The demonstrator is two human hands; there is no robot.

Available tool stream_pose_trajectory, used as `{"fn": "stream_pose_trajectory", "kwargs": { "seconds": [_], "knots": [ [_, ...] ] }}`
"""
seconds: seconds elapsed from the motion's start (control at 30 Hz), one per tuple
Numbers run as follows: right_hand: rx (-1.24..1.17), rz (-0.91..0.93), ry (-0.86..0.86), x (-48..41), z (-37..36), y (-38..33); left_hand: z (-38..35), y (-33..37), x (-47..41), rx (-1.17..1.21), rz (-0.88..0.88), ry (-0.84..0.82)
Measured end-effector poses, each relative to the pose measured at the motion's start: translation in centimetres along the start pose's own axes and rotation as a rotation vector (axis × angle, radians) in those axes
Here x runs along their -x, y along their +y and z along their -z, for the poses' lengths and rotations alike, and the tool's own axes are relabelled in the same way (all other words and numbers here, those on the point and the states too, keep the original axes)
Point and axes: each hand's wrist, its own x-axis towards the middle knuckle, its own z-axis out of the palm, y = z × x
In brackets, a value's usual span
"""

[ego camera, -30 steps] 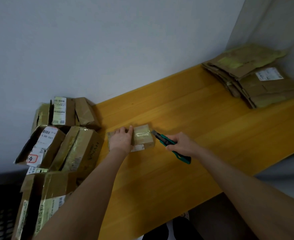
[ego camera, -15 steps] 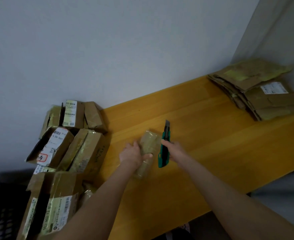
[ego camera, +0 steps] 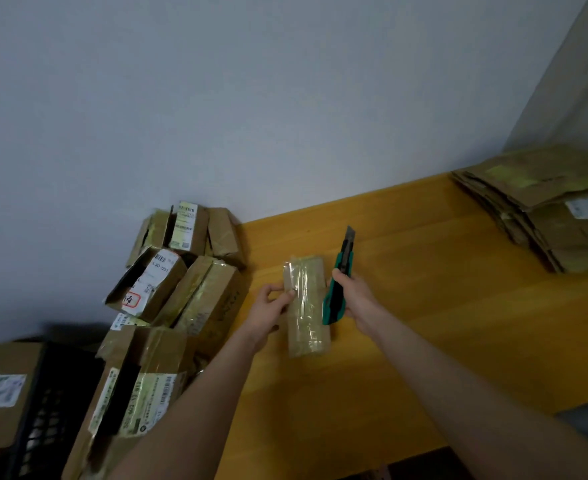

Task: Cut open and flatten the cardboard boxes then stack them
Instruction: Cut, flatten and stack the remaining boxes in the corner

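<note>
While it sits between my hands over the yellow table [ego camera: 441, 341], item: small taped box [ego camera: 306, 306], long axis running away from me. My left hand [ego camera: 268, 315] pinches its left edge. My right hand [ego camera: 356, 299], just beside its right edge, is wrapped round the green knife [ego camera: 337, 289], blade pointing away. Uncut boxes [ego camera: 181, 289] heaped left; flattened stack [ego camera: 545, 216] far right, by the grey wall.

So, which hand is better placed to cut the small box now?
The right hand: it grips the green utility knife, blade out, just beside the small taped box. The left hand holds that box by its left edge, so it is probably better used to steady it.
</note>
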Motion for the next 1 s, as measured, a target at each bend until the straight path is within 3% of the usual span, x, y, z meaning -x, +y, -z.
{"fn": "stream_pose_trajectory", "kwargs": {
  "seconds": [0.4, 0.67, 0.8, 0.93, 1.0],
  "knots": [
    [0.01, 0.044, 0.002, 1.0, 0.9, -1.4, -0.3, 1.2, 1.3, -0.121, -0.167, -0.061],
    [0.062, 0.088, -0.035, 1.1, 1.3, -1.7, -0.9, 0.8, 1.3, -0.055, -0.04, 0.006],
    [0.117, 0.109, 0.034, 1.4, 1.9, -1.3, -0.9, 1.3, 0.8, 0.071, -0.002, 0.149],
    [0.229, 0.115, 0.04, 1.4, 1.8, 0.0, -1.9, 1.5, 0.4, -0.018, 0.03, 0.085],
    [0.276, 0.121, 0.076, 1.2, 1.6, 0.8, -2.8, 0.8, 0.1, -0.081, 0.011, 0.143]
  ]
}}
